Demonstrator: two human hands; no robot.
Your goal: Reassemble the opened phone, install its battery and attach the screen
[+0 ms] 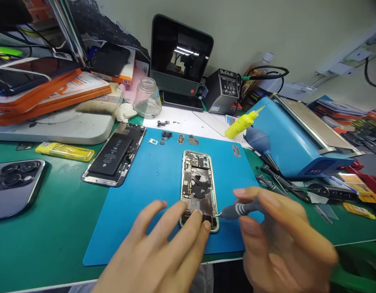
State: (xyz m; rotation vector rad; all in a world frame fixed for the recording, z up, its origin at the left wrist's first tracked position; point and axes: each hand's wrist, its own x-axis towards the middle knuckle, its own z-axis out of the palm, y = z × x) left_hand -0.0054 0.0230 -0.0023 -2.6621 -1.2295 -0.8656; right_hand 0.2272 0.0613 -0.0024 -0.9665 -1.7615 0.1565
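An opened phone frame [200, 187] lies on the blue mat [139, 195], its circuit board and inner parts exposed. My left hand [163, 248] rests with outstretched fingers on the lower end of the frame, touching it without gripping. Between thumb and fingers, my right hand [282, 236] holds a small grey screwdriver [236, 210]. The screwdriver's tip meets the lower right edge of the frame. Above the frame on the mat lie a camera module [166, 134], a white SIM tray [152, 141] and small metal plates [193, 140].
A detached screen with battery [114, 156] lies left of the mat, near a yellow lighter [64, 151] and another phone [16, 185]. Behind are a glass jar [148, 97] and a smart display [180, 53]. A blue machine [297, 142] and several tools stand right.
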